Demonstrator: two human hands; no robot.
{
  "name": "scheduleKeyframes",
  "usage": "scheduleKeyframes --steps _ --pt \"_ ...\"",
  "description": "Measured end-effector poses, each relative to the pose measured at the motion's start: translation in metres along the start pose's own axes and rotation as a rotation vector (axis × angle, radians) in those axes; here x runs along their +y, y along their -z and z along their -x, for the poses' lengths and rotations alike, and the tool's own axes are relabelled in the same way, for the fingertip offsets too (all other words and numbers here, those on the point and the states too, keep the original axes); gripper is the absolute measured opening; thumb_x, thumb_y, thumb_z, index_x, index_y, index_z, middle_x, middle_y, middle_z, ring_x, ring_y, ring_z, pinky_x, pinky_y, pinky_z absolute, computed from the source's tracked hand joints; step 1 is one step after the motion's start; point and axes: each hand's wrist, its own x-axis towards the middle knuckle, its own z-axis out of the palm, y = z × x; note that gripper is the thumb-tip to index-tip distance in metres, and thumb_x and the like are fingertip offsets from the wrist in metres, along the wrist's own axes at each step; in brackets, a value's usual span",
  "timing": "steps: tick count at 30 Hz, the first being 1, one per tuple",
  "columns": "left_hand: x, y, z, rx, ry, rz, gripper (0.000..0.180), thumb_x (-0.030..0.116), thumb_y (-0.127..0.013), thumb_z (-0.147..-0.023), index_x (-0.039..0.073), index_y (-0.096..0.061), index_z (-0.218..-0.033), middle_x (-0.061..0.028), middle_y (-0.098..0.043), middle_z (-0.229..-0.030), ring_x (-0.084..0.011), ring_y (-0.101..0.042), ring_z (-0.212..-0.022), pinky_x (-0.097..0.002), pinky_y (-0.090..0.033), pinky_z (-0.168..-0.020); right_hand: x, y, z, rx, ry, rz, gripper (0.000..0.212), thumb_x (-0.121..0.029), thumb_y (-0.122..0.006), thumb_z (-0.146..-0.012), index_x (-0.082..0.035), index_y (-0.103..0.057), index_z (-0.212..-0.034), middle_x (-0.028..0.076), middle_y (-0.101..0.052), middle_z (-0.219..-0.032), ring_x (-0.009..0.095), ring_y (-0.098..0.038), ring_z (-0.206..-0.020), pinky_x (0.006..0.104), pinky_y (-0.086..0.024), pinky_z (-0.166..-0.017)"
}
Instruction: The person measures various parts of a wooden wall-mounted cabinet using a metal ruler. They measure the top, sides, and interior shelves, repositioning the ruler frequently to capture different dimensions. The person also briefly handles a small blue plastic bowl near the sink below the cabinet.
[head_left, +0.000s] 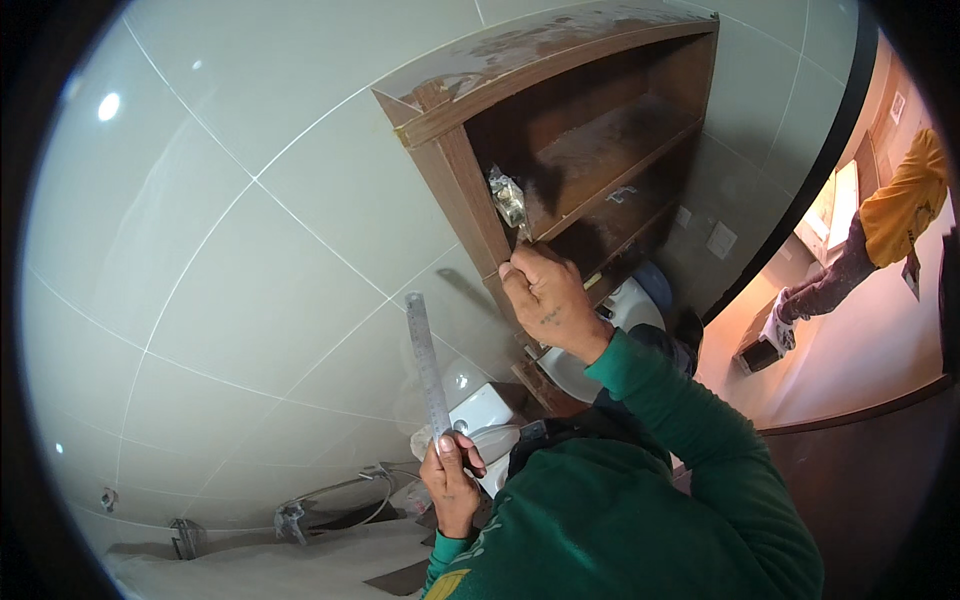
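My left hand [452,485] is closed round the lower end of a long, narrow grey ruler [425,350], which points up in front of the tiled wall. My right hand [550,300] is closed in a pinch at the front edge of a brown wooden cabinet [465,190]. Whatever sits between its fingertips is too small to make out. Just above those fingers, inside the cabinet's near side, is a shiny metal fitting in clear plastic [508,200]; its lower end comes close to the fingertips. The cabinet front is open, showing shelves inside.
Below the cabinet stand a white washbasin [635,305] and a white toilet [482,410]. A hose [345,490] runs along the lower wall. Another metal piece [622,193] lies in the cabinet. Beyond the doorway at right, a person in a yellow top [900,205] stands on something dark.
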Motion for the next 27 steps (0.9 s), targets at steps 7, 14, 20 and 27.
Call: scheduleKeyframes --steps 7,14,20,27 --pt "0.005 -0.008 -0.013 0.026 -0.03 0.072 0.046 0.041 -0.039 -0.114 0.002 -0.054 -0.096 -0.0061 -0.057 -0.068 -0.013 -0.053 -0.056 -0.0266 -0.045 -0.054 0.003 -0.001 0.0 0.062 0.176 0.105 0.02 -0.009 -0.063 -0.094 -0.004 -0.054 -0.077 0.013 -0.057 -0.074 0.035 -0.057 -0.073 0.0459 -0.042 -0.078" --pt "0.001 -0.019 -0.023 0.084 -0.072 0.12 0.044 0.041 -0.039 -0.114 0.003 -0.051 -0.096 -0.0064 -0.054 -0.067 -0.0133 -0.051 -0.055 -0.0263 -0.044 -0.054 0.001 0.002 0.0 0.046 0.179 0.079 0.021 -0.009 -0.065 -0.09 -0.006 -0.053 -0.073 0.011 -0.056 -0.069 0.033 -0.057 -0.073 0.0459 -0.041 -0.08" --pt "-0.004 -0.029 -0.038 0.146 -0.219 0.22 0.042 0.043 -0.039 -0.113 0.005 -0.049 -0.098 -0.0058 -0.051 -0.067 -0.0135 -0.049 -0.055 -0.0273 -0.043 -0.051 -0.007 -0.013 0.013 -0.097 0.379 0.021 0.015 -0.019 -0.065 -0.09 -0.01 -0.062 -0.078 0.009 -0.065 -0.075 0.032 -0.063 -0.08 0.0515 -0.039 -0.086" --pt "-0.001 -0.012 -0.034 0.566 -0.483 0.129 0.048 0.051 -0.041 -0.111 0.005 -0.051 -0.101 -0.005 -0.045 -0.076 -0.0135 -0.048 -0.065 -0.0268 -0.042 -0.049 -0.004 -0.033 0.05 -0.765 0.266 -0.009 0.024 -0.026 -0.064 -0.094 -0.009 -0.059 -0.077 0.011 -0.064 -0.077 0.03 -0.06 -0.083 0.0488 -0.044 -0.08"
